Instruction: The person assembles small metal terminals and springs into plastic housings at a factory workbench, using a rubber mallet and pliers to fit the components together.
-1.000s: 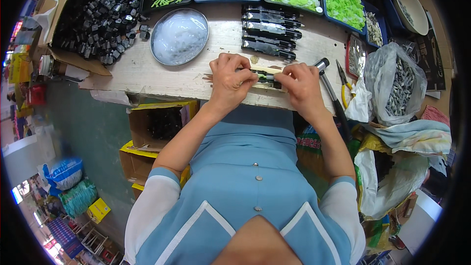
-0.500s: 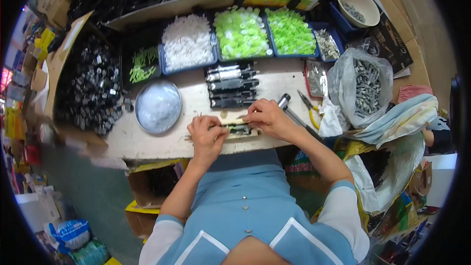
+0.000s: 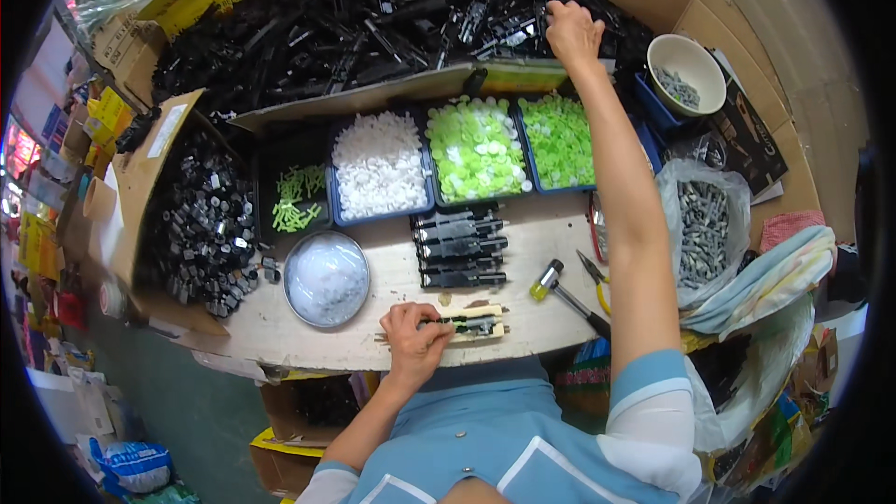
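Note:
Near the table's front edge lies a narrow cream-coloured holder [image 3: 490,310] with a black plastic piece [image 3: 478,326] in it. My left hand [image 3: 413,343] is closed at the holder's left end, thumb and fingers pinched together; they hide what they grip. My right arm stretches far forward over the bins. Up there my right hand [image 3: 574,35] has its fingers curled down into a heap of black plastic parts [image 3: 411,28], and I cannot make out what is in them. Behind the holder, several long black assemblies [image 3: 462,249] lie in a stacked row.
Trays of white pieces [image 3: 381,163], green discs [image 3: 474,145] and green parts [image 3: 557,140] stand behind the row. On the left are a round metal dish [image 3: 327,278] and black blocks [image 3: 205,224]. A mallet [image 3: 543,282], pliers [image 3: 597,280] and a bag of grey parts [image 3: 702,229] lie right.
My right hand has left the holder and reached forward to the black heap. The left hand stays at the holder. The view has tilted, showing more of the heap.

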{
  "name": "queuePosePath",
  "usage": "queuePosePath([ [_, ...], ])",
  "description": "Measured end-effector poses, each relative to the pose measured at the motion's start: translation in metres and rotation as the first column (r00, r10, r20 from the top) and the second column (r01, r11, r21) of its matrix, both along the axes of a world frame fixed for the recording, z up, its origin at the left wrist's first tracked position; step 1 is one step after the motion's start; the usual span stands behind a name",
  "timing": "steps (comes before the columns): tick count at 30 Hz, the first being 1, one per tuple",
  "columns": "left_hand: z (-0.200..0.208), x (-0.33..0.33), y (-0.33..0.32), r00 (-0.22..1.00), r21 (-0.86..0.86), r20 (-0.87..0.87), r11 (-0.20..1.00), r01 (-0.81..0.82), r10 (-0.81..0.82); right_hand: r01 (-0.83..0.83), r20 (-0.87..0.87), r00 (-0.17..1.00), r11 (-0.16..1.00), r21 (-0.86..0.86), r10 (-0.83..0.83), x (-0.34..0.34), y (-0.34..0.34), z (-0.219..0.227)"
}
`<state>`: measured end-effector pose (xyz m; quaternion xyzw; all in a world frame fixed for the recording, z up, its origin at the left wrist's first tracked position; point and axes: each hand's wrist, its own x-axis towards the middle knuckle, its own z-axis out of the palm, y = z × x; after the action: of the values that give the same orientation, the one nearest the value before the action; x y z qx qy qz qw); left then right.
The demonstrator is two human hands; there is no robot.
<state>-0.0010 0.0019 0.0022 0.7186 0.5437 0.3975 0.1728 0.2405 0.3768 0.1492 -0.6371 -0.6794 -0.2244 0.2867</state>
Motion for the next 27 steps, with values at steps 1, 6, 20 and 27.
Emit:
queuePosePath([
  [1, 0.0, 0.0, -0.002, 1.0, -0.004, 0.003, 1.0, 0.002, -0.002, 0.052, -0.119, 0.991, 0.996, -0.069, -0.06, -0.003, 0.008, 0.001],
  [6, -0.001, 0.001, -0.01, 1.0, -0.019, 0.021, 1.0, -0.01, 0.01, 0.094, -0.245, 0.957, 0.963, -0.254, -0.158, -0.018, 0.028, 0.0],
  [20, -0.001, -0.01, 0.001, 0.996, 0.032, 0.082, 0.999, -0.035, 0.032, -0.752, -0.792, 0.546, 0.575, -0.321, 0.272, -0.038, -0.256, -0.059],
  [27, -0.006, -0.031, -0.022, 0.983, -0.027, 0.152, 0.995, -0.101, 0.104, -0.687, -0.35, 0.726, 0.646, -0.333, 0.592, -0.073, -0.351, -0.12],
])
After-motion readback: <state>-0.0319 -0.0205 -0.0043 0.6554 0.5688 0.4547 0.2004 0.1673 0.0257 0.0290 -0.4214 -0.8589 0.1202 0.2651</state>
